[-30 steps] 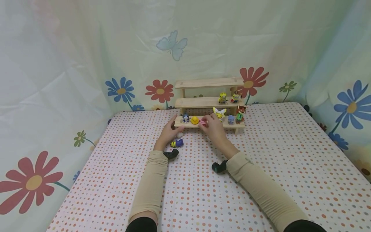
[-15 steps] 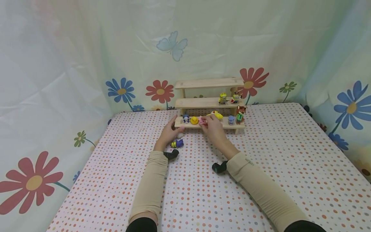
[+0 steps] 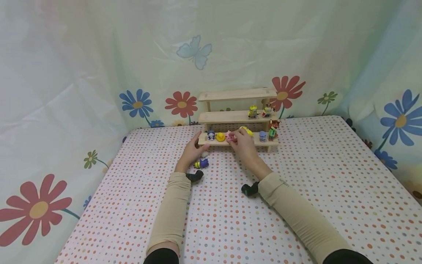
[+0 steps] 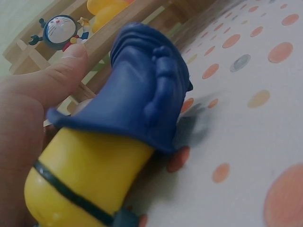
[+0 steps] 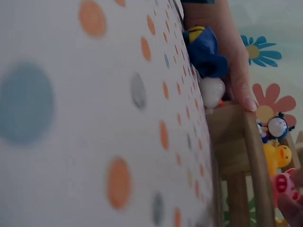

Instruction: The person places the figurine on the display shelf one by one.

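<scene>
In the head view my right hand [image 3: 244, 146] pinches a small pink pig figurine [image 3: 229, 136] on the lowest step of a wooden stepped shelf [image 3: 219, 117]. My left hand [image 3: 190, 151] holds the left end of that step, its thumb on the front edge. Left of the pig stand a yellow duck [image 3: 220, 137] and a blue-and-white cat figurine [image 3: 211, 135]. A yellow figurine [image 3: 246, 130] is partly hidden behind my right hand. A yellow figurine in blue [image 4: 137, 90] lies on the cloth by my left wrist. Beyond it is a white rounded object [image 5: 211, 91].
At the lowest step's right end are a small blue-purple figurine [image 3: 262, 136] and a fox figurine [image 3: 274, 129]. Two yellow figurines [image 3: 252, 111] stand at the right of the middle step. A dotted cloth [image 3: 217, 220] covers the table.
The yellow figurine behind my right hand has gone from upright, white ears showing, to lower and tipped. The pig and duck have shifted slightly left. My left hand stays put.
</scene>
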A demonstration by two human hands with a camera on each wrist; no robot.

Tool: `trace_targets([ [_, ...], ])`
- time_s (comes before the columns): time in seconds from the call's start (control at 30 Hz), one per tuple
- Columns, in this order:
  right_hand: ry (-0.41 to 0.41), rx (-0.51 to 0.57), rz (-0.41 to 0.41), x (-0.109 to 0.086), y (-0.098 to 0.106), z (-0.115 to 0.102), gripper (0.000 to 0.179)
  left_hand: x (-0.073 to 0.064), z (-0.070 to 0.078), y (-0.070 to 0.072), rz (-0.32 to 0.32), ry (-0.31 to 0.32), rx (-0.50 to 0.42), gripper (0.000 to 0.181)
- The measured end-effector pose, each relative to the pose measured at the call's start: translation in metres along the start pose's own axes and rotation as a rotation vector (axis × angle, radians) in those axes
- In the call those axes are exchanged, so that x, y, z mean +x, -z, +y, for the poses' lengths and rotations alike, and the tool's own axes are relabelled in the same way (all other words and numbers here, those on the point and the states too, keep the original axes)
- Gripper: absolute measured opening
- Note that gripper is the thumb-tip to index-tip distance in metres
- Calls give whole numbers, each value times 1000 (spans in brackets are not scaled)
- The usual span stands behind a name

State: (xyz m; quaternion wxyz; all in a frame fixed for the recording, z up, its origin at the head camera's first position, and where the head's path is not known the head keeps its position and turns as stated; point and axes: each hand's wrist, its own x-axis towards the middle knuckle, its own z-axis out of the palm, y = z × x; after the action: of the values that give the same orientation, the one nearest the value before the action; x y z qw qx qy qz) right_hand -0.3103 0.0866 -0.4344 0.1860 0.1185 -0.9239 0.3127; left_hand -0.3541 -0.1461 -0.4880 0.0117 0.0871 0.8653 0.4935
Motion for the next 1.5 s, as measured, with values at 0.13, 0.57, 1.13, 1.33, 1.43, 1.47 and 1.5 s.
trace_targets([
  [0.13,80,-59,125,4,17,-2,22,-1,0,1,-1,-1,-3,97],
  [0.57,-35,-494,-203,21,42,4,39,-2,0,2,-8,-8,-14,94],
  [1.13,-32,-318,-211,19,41,3,49,1,-2,2,1,-18,-9,95],
  [1.33,-111,-230,-214,15,40,0,55,1,-1,1,-3,-8,-20,97],
  [1.43,-124,-231,-208,15,41,1,56,1,-2,1,-3,-2,-11,96],
  [1.47,-127,-236,-207,15,41,2,56,1,-2,1,-2,-1,-8,95],
  [1.5,-128,-243,-207,15,40,3,57,1,-3,0,-2,1,-6,95],
])
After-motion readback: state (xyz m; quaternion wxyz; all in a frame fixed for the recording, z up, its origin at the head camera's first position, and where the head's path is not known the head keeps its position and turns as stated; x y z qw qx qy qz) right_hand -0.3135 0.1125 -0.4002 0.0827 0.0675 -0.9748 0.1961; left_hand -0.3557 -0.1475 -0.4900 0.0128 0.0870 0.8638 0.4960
